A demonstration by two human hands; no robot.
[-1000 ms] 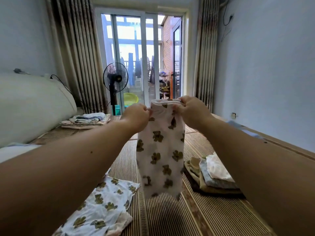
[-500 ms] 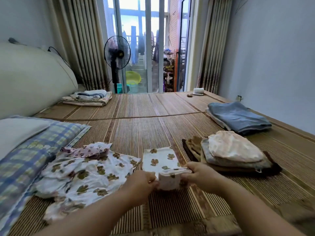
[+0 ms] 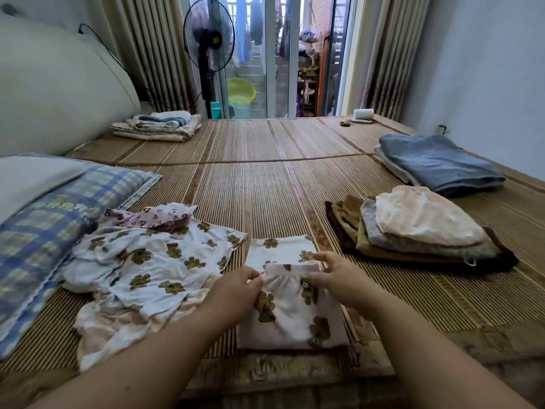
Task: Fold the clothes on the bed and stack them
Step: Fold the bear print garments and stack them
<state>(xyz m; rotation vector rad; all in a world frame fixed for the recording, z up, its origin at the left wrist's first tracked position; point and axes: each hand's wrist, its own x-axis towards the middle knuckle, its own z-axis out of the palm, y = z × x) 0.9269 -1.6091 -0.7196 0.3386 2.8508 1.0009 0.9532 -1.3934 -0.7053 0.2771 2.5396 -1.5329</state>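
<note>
Clothes (image 3: pixel 153 270) not yet folded lie heaped near left. My left hand (image 3: pixel 236 290) pinches one waistband end of the bear-print trousers (image 3: pixel 292 317), doubled near centre; my right hand (image 3: pixel 339 278) pinches the other. Uneven release, I judge, could spring the fold before the folded stack (image 3: pixel 418 228), right.

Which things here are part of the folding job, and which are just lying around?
Job: bear-print pants, pinched by left hand and right hand; unfolded pile; folded stack.
Lying about: plaid pillow, fan, green basin, white roll.
</note>
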